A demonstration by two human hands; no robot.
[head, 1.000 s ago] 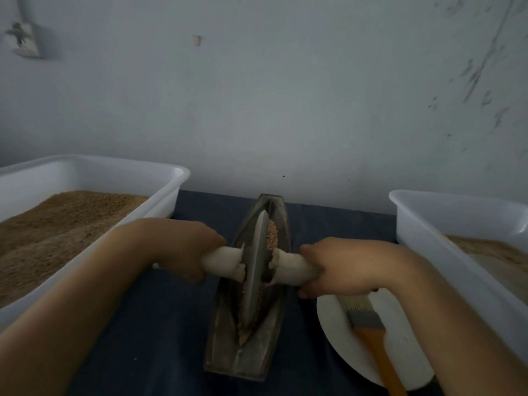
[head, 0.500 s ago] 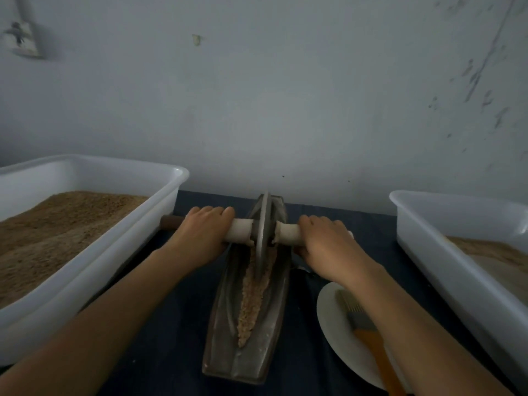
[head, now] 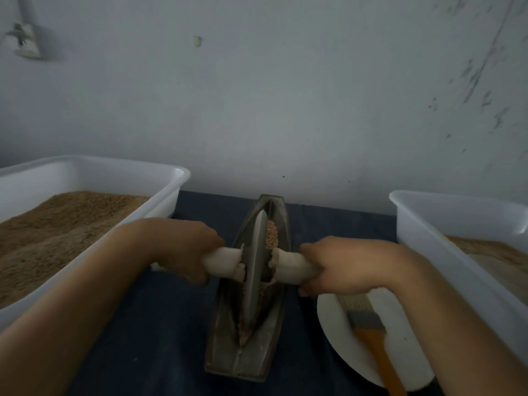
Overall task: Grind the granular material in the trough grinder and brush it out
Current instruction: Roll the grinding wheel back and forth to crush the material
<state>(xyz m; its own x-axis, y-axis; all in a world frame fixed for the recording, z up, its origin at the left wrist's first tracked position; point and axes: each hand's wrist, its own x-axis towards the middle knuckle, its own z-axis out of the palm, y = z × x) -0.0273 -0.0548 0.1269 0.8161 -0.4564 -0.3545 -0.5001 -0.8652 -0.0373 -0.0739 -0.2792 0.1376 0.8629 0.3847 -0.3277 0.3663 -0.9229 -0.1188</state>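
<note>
A dark metal boat-shaped trough grinder (head: 228, 358) lies lengthwise on the dark blue table. Its metal grinding wheel (head: 255, 270) stands upright in the groove, near the middle. A white-wrapped axle handle (head: 225, 261) sticks out on both sides of the wheel. My left hand (head: 183, 247) grips the left end and my right hand (head: 334, 267) grips the right end. Tan granular material (head: 271, 234) shows in the groove just beyond the wheel, and a little ground material lies at the near tip. A brush (head: 368, 324) with an orange handle rests on a white plate (head: 400, 364) to the right.
A white tub (head: 160, 170) full of brown granules stands at the left. Another white tub (head: 423, 224), holding lighter material, stands at the right, close to the plate. A grey wall rises right behind the table.
Both hands pulled the wheel back toward me from the trough's far end to its middle. The heap of granules beyond the wheel is uncovered again.
</note>
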